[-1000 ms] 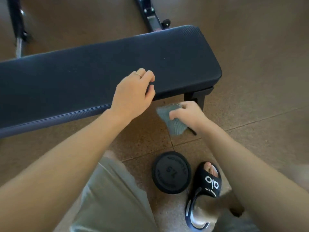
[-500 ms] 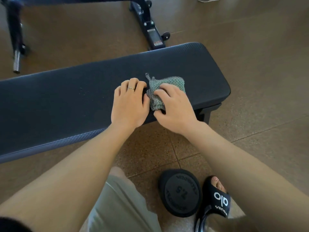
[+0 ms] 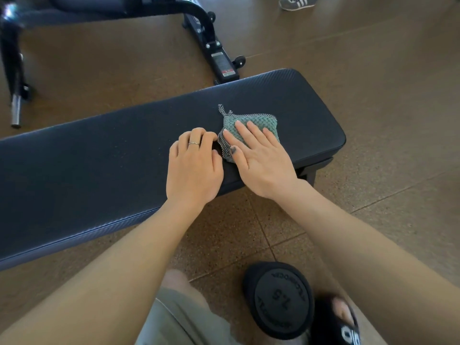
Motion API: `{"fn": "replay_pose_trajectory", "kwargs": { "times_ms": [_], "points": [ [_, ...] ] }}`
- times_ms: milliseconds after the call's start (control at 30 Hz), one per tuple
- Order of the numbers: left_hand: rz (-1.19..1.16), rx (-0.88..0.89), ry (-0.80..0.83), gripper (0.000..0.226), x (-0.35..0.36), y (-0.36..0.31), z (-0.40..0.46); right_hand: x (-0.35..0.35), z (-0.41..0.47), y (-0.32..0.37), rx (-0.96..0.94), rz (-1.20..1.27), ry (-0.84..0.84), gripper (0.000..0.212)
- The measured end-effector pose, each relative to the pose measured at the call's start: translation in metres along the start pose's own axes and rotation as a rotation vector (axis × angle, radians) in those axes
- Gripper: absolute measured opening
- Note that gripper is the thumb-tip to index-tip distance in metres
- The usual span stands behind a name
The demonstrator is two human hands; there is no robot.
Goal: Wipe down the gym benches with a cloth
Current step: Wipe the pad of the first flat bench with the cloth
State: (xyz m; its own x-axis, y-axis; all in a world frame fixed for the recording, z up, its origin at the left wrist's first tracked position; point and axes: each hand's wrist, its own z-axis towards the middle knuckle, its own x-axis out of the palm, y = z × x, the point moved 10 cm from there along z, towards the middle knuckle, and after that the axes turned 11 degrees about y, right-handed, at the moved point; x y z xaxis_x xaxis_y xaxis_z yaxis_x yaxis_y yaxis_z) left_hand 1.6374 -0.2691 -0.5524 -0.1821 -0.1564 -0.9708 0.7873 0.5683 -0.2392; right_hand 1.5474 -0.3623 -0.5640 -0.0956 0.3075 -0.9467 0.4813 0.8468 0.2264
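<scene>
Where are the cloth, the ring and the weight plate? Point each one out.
cloth (image 3: 258,120): head view, on its green weave beyond the fingertips.
ring (image 3: 194,143): head view, on the band across a left-hand finger.
weight plate (image 3: 280,298): head view, on the middle of its flat face.

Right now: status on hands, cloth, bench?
Right hand flat, pressing cloth onto bench pad. Left hand resting on pad beside cloth, fingers curled, holding nothing. Pad ahead unobstructed; weight plate on floor by foot.
</scene>
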Motion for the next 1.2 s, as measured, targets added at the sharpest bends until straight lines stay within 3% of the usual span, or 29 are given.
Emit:
{"fn": "replay_pose_trajectory", "kwargs": {
  "times_ms": [233, 500, 767, 967, 1200],
  "points": [
    [-0.002, -0.023, -0.014, 0.031, -0.001, 0.001, 0.001, -0.020, 0.052, -0.031, 0.031, 0.024, 0.048, 0.053],
    [0.002, -0.022, -0.047, 0.028, -0.007, -0.004, -0.004, 0.003, -0.035, -0.015, -0.143, 0.042, 0.085, 0.061],
    [-0.010, -0.054, -0.017, 0.028, -0.004, -0.002, -0.003, -0.027, 0.074, -0.037, -0.211, -0.063, 0.128, 0.053],
    [-0.013, -0.078, -0.008, 0.035, -0.007, -0.005, -0.001, -0.003, -0.023, -0.024, -0.442, -0.068, 0.145, 0.053],
    [-0.014, -0.096, -0.013, 0.035, -0.007, -0.006, -0.003, -0.021, 0.078, -0.016, -0.412, -0.084, 0.191, 0.053]
  ]
}}
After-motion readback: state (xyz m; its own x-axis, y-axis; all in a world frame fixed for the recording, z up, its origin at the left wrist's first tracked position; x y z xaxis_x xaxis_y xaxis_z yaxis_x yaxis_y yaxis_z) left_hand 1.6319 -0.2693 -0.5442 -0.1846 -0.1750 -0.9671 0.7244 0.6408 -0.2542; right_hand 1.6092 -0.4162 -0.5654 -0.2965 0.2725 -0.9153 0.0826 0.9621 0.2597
